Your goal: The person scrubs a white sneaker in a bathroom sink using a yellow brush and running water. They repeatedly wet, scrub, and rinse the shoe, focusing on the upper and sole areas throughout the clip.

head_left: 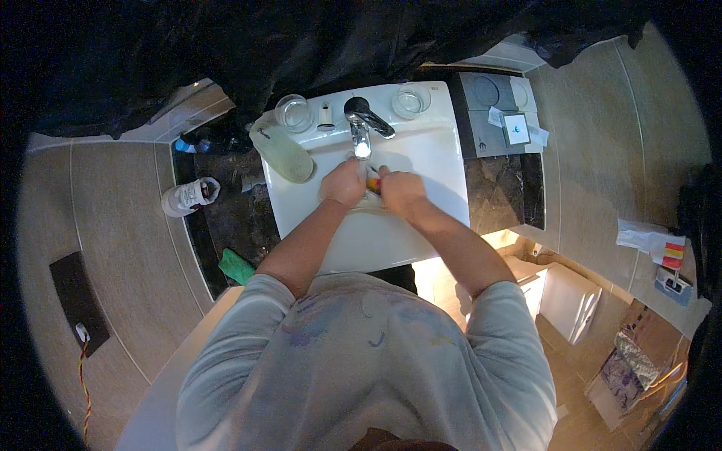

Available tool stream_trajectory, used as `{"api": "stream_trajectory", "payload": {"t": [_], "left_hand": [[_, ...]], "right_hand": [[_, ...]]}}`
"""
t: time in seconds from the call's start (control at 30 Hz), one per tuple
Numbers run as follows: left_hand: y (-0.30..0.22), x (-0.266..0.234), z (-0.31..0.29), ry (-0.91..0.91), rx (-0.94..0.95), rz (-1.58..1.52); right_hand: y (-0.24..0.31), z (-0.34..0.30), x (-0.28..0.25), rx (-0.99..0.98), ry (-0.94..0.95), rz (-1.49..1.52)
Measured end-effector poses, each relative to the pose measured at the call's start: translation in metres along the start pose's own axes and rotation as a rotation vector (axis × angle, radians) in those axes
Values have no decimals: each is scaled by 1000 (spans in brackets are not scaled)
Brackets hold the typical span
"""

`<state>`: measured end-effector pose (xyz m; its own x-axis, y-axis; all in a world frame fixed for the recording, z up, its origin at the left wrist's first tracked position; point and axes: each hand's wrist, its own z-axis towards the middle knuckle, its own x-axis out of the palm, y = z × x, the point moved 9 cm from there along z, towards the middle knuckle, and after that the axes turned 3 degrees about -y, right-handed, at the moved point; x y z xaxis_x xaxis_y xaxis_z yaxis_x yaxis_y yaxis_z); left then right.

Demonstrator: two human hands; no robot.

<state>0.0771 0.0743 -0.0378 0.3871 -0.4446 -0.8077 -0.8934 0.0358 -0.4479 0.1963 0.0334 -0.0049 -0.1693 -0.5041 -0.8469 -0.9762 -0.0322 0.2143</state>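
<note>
Both my hands are inside the white sink [449,192], just below the spout of the chrome tap [361,139]. My left hand [343,183] is closed, its fingers bent near the falling stream; what they hold is hidden. Beside it, my right hand [404,194] closes round a small object with red and yellow colouring [374,183]. Only part of that object shows between the hands, and its kind is unclear. A pale greenish shoe insole [281,152] lies over the sink's left edge.
Glass cups [294,114] [411,100] flank the tap on the back ledge. A white shoe [189,197] rests on the dark counter's left edge, with a green cloth [237,265] nearer me. Grey boxes [479,120] stand right of the sink.
</note>
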Motion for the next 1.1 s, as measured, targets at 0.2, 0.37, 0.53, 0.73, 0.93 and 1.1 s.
{"api": "stream_trajectory", "payload": {"t": [0.2, 0.37, 0.53, 0.73, 0.93, 1.1], "left_hand": [[-2, -1, -2, -45, 36, 7], [-8, -12, -11, -21, 3, -18], [-5, -6, -9, -8, 60, 10], [-8, 9, 1, 60, -22, -18], [-7, 9, -4, 37, -37, 26], [-6, 14, -4, 13, -4, 59]], "right_hand": [[-12, -14, -36, -7, 82, -85], [23, 10, 9, -117, 21, 56], [-4, -2, -20, -19, 33, -41], [-10, -15, -22, -32, 31, -147], [24, 1, -6, -319, 9, -150], [-23, -9, -41, 20, 120, -122]]}}
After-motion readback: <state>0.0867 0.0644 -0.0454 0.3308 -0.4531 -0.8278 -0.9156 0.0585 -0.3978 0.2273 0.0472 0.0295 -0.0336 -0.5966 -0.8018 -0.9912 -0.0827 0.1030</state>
